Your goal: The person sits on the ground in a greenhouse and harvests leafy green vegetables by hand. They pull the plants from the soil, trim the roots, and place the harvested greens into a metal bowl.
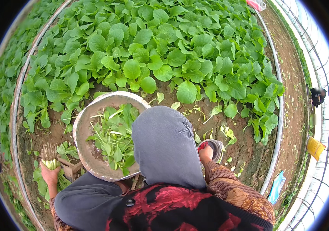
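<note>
My left hand (49, 173) is closed round a bunch of leafy greens (51, 164), its pale stems and thin roots turned up and its leaves hanging below. A small wooden stool or frame (71, 169) stands just beside this hand. On the other side of my raised knee, my right hand (206, 153) reaches into a small round bowl (217, 148). Something red (202, 145) shows by its fingers, which are partly hidden, so I cannot tell if they grip it. Between the hands sits a wide, soil-stained basin (85, 150) holding loose leaves (118, 138).
Dense leafy plants (158, 46) fill the bed ahead. Fallen leaves (228, 132) lie on bare soil. Pale rails (280, 121) edge the bed. A blue plastic bag (277, 186) and a yellow packet (315, 147) lie to the right. A person (317, 96) is far right.
</note>
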`<state>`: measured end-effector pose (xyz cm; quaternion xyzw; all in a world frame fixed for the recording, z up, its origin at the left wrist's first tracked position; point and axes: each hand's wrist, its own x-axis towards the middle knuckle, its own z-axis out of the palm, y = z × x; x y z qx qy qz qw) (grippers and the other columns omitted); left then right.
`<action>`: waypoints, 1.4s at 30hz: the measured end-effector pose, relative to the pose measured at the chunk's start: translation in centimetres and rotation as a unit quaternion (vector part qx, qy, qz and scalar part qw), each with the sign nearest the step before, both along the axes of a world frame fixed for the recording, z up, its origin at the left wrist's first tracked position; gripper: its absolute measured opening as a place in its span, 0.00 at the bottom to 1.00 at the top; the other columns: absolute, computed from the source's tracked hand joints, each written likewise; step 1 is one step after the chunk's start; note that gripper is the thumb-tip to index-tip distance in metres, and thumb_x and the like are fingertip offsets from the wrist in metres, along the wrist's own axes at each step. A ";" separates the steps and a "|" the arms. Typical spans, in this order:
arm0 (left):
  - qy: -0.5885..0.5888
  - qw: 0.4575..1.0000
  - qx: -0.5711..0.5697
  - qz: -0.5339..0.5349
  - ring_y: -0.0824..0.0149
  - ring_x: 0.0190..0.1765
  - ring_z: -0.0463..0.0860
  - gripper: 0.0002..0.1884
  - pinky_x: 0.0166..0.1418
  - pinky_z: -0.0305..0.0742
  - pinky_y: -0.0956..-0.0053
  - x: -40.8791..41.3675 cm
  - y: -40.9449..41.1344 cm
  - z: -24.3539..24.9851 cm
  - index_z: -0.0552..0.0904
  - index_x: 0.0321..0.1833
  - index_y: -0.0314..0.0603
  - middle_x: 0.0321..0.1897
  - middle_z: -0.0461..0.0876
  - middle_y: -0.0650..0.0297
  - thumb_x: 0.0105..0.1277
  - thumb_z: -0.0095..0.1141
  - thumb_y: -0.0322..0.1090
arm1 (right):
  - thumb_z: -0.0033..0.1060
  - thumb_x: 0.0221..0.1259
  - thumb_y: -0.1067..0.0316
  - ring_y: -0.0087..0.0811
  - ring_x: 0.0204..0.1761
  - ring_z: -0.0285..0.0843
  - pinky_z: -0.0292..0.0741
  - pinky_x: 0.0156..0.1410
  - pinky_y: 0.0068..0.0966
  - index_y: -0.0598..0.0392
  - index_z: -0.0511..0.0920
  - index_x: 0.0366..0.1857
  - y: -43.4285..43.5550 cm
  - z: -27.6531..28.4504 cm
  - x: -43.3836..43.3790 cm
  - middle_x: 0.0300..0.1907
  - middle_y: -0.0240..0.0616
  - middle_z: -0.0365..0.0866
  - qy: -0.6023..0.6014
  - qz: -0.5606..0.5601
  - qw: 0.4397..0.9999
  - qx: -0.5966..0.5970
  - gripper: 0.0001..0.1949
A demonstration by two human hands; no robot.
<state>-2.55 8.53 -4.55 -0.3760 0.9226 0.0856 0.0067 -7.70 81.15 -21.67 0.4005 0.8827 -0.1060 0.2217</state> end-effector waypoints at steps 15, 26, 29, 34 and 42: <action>-0.060 0.997 -0.046 -0.001 0.47 0.49 0.83 0.40 0.56 0.78 0.58 -1.9 1.6 3.3 0.69 0.51 0.38 0.43 0.82 0.48 0.38 0.76 0.48 | 0.63 0.52 0.68 0.42 0.37 0.86 0.81 0.44 0.36 0.66 0.83 0.33 2.9 1.4 -0.9 0.34 0.50 0.87 0.044 0.156 0.986 0.030 0.10; -0.042 0.999 -0.019 -0.008 0.51 0.56 0.78 0.37 0.64 0.69 0.61 0.5 1.1 1.7 0.69 0.54 0.35 0.48 0.78 0.49 0.41 0.72 0.44 | 0.60 0.62 0.72 0.22 0.23 0.76 0.74 0.31 0.24 0.65 0.81 0.32 -12.1 19.1 -28.2 0.24 0.36 0.83 0.227 0.452 0.832 -0.226 0.06; -0.034 0.999 -0.008 -0.014 0.51 0.57 0.78 0.37 0.65 0.68 0.61 -0.5 0.9 1.7 0.69 0.54 0.34 0.49 0.78 0.48 0.41 0.71 0.43 | 0.56 0.67 0.72 0.19 0.20 0.77 0.71 0.21 0.16 0.62 0.77 0.33 -30.0 27.0 -30.2 0.24 0.33 0.80 0.149 0.489 0.788 -0.343 0.05; -0.014 0.999 -0.045 -0.016 0.50 0.61 0.75 0.42 0.70 0.64 0.60 0.9 0.6 0.9 0.68 0.59 0.32 0.54 0.76 0.47 0.39 0.73 0.42 | 0.58 0.65 0.69 0.19 0.20 0.77 0.75 0.27 0.20 0.64 0.78 0.30 -54.3 29.3 -24.1 0.22 0.33 0.79 0.090 0.718 0.575 -0.382 0.09; 0.021 1.000 0.012 -0.012 0.52 0.59 0.76 0.46 0.68 0.65 0.61 0.8 0.4 0.8 0.65 0.64 0.28 0.51 0.77 0.49 0.39 0.72 0.36 | 0.63 0.54 0.72 0.24 0.25 0.80 0.78 0.32 0.25 0.62 0.81 0.31 -72.0 19.7 -15.0 0.22 0.38 0.82 0.094 0.773 0.484 -0.400 0.05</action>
